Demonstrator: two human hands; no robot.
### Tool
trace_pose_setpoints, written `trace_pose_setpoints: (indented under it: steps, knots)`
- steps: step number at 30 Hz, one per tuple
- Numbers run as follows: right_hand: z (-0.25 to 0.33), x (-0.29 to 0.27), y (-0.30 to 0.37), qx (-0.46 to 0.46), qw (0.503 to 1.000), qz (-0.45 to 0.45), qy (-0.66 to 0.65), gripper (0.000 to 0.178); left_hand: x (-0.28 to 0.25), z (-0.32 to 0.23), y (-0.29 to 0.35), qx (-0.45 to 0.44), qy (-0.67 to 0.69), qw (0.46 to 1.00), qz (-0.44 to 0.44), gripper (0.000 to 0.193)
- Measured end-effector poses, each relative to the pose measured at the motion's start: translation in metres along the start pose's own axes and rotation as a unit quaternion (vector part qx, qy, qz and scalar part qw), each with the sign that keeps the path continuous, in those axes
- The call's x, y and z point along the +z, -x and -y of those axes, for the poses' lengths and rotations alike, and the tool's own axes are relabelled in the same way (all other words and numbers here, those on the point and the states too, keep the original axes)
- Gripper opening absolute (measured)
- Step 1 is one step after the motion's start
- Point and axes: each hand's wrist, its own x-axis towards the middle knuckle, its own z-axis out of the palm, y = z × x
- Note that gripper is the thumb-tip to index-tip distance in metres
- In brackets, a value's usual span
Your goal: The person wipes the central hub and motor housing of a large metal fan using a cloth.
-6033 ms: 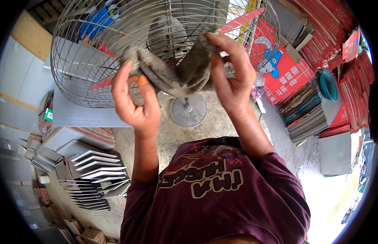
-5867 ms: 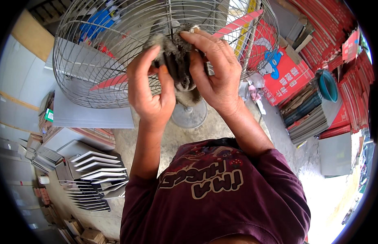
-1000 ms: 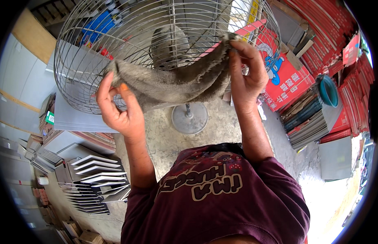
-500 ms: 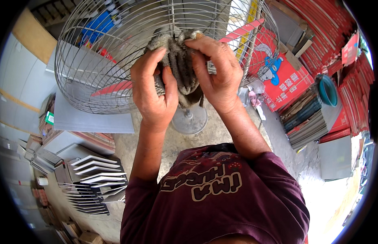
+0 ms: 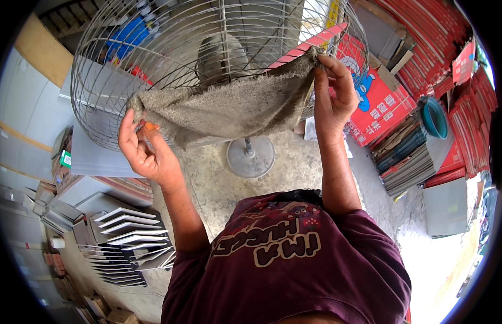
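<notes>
A worn grey-brown cloth [image 5: 235,108] hangs stretched between my two hands, in front of a large wire-caged fan [image 5: 170,48]. My left hand [image 5: 148,148] pinches its left end between thumb and fingers. At the upper right corner, my right hand [image 5: 335,94] grips the bunched edge, held higher than the left. The cloth sags in the middle and covers part of the lower cage. Behind the wires shows the fan's rounded motor housing [image 5: 223,56]. Below the cloth stands the fan's round grey base [image 5: 250,157] on the concrete floor.
Red printed cardboard [image 5: 383,105] leans to the right, near a teal basin [image 5: 435,120] set on stacked sheets. Folded white-edged panels [image 5: 133,229] stand at the lower left. A grey board [image 5: 118,154] lies behind my left hand. More red cartons [image 5: 424,32] are piled at the far right.
My hands have moved apart, left hand leftward and right hand rightward. The cloth, bunched between them before, is now spread out. More of the fan's motor housing shows.
</notes>
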Motion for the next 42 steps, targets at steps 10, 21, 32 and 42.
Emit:
trace_pose_setpoints:
  steps: [10, 21, 32, 42]
  knots:
    - [-0.012, -0.003, 0.007, 0.068, 0.993, -0.022, -0.095, 0.018, 0.001, -0.003, 0.0, 0.001, 0.002, 1.0, -0.001, 0.039]
    - [0.03, 0.013, 0.006, 0.136, 0.956, -0.008, -0.262, 0.021, 0.012, -0.027, 0.004, -0.05, 0.065, 0.997, -0.006, 0.04]
    - [0.069, 0.051, -0.015, -0.132, 0.986, 0.083, -0.062, 0.029, 0.068, -0.054, -0.015, 0.205, 0.02, 0.973, 0.104, 0.043]
    - [0.068, 0.053, -0.022, -0.163, 0.982, 0.095, 0.006, 0.028, 0.074, -0.057, -0.023, 0.225, -0.031, 0.964, 0.138, 0.045]
